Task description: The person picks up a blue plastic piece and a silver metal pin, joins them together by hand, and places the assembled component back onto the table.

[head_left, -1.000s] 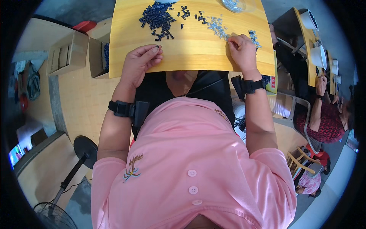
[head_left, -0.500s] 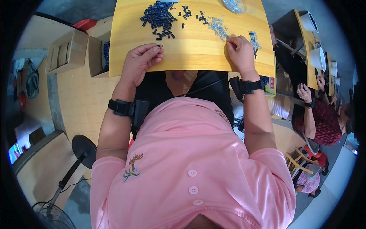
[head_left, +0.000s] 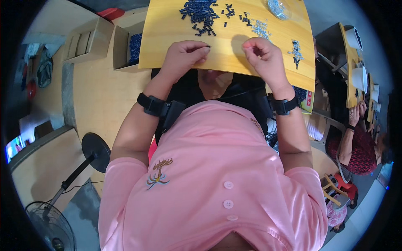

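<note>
Above the near part of the yellow table [head_left: 226,42], my left hand [head_left: 184,58] is closed in a pinch of thumb and forefinger. A small black piece [head_left: 208,46] just shows at its fingertips. Across from it my right hand [head_left: 268,58] has thumb and forefinger drawn together, and whatever lies between them is too small to make out. A heap of short black tubular pieces [head_left: 197,16] lies beyond my left hand. Small clear pieces [head_left: 260,28] are scattered beyond my right hand. To its right is a cluster of clear and black pieces [head_left: 296,52].
A round clear dish [head_left: 278,9] of clear pieces stands at the far right. Left of the table is a cardboard box [head_left: 121,48] with dark pieces, and a black fan [head_left: 94,152] stands lower left. At right a co-worker [head_left: 356,146] sits by a table with white tubs [head_left: 359,78].
My right hand has moved away from the clear pieces, toward my left hand. The left hand has turned inward, still pinching the black piece. The whole view has shifted.
</note>
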`<action>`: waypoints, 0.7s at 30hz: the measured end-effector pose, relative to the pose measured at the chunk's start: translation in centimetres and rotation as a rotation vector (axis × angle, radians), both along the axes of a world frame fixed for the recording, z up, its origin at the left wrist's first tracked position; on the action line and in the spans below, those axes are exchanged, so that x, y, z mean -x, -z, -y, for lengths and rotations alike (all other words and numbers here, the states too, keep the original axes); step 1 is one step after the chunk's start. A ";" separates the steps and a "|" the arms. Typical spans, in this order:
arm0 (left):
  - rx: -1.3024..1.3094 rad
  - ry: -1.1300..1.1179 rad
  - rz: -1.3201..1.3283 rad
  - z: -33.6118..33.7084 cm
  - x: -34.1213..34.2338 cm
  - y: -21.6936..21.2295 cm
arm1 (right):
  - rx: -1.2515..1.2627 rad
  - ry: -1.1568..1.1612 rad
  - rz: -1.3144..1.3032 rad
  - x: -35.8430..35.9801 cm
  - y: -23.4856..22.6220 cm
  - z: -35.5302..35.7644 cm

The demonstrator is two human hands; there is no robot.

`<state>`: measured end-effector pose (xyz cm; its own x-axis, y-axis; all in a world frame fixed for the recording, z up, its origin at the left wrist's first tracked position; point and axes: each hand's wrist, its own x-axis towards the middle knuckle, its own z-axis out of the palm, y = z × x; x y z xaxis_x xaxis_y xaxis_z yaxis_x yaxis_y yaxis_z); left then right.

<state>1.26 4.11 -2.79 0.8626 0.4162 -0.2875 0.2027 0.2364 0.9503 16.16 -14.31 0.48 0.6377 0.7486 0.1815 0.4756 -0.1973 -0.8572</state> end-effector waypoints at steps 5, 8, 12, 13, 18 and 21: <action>-0.163 0.140 0.058 0.8 0.0 -0.9 | 0.013 -0.096 0.096 2.8 -1.9 -2.4; -0.132 0.173 0.099 0.9 0.2 -1.0 | 0.005 -0.130 0.094 3.2 -2.1 -2.8; -0.139 0.192 0.101 1.2 0.1 -1.5 | 0.027 -0.133 0.122 3.4 -2.1 -2.7; -0.136 0.196 0.099 1.3 0.0 -1.7 | 0.023 -0.136 0.150 3.3 -2.0 -2.7; -0.141 0.198 0.120 1.5 -0.2 -1.8 | 0.028 -0.123 0.128 3.5 -2.0 -2.6; -0.098 0.183 0.073 1.5 -0.3 -1.5 | 0.033 -0.125 0.141 3.6 -2.2 -2.7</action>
<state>1.51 2.57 -1.30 0.9435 0.2735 -0.1871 0.1631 0.1081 0.9807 12.52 -11.61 2.68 0.5091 0.8276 0.2366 0.6135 -0.1561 -0.7741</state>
